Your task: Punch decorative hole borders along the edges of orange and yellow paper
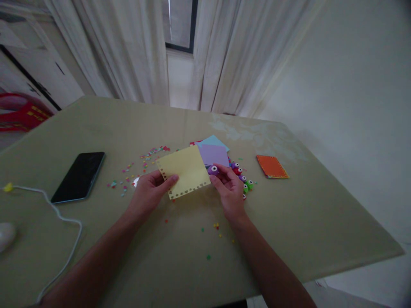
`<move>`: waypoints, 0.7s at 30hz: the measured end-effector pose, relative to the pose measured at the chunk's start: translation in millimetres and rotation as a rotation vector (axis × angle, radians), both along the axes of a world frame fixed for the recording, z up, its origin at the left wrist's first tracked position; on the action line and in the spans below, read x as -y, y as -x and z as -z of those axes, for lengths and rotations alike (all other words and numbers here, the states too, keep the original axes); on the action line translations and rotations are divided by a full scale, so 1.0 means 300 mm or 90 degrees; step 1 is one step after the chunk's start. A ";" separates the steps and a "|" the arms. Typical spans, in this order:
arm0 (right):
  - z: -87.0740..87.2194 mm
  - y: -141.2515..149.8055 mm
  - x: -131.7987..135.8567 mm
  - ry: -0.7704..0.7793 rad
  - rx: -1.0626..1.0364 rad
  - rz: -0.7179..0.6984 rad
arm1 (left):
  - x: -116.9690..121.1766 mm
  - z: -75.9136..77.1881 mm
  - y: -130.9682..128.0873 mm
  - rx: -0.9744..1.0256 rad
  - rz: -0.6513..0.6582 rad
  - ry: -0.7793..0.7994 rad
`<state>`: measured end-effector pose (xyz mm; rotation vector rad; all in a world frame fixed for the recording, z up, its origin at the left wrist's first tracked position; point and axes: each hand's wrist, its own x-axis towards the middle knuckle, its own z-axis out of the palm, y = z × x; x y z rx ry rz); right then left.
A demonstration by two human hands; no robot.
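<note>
A square sheet of yellow paper (pixel 184 169) is held above the table, with small shapes punched along its left and lower edges. My left hand (pixel 152 185) grips its left side, thumb on top and fingers beneath. My right hand (pixel 229 186) is closed on a purple craft punch (pixel 213 170) with a star on its top, at the paper's right edge. Whether the paper sits inside the punch's slot I cannot tell. Behind the sheet lie lilac paper (pixel 216 154) and light-blue paper (pixel 215 140). Several more craft punches (pixel 248 184) in purple, red and green sit partly hidden beside my right hand.
Orange square paper (pixel 272 166) with a punched border lies to the right. Colourful punched bits (pixel 154 152) are scattered over the table (pixel 298 222). On the left are a black tablet (pixel 79 176), a white cable (pixel 69 220) and a white rounded object (pixel 6 236). Curtains (pixel 138 51) hang behind.
</note>
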<state>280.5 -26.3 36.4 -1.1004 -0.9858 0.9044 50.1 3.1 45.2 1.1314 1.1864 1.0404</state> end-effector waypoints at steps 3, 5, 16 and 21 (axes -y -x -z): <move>-0.008 0.000 0.003 -0.001 0.006 -0.003 | 0.001 -0.001 0.001 -0.006 -0.002 -0.001; -0.012 0.000 0.006 -0.004 0.006 -0.009 | 0.001 0.002 0.003 -0.003 0.002 -0.002; 0.006 -0.015 0.010 0.021 0.047 -0.134 | -0.006 -0.010 0.018 -0.035 0.013 -0.007; 0.014 -0.020 0.017 0.032 0.103 -0.194 | -0.032 -0.009 0.048 -0.060 0.024 -0.003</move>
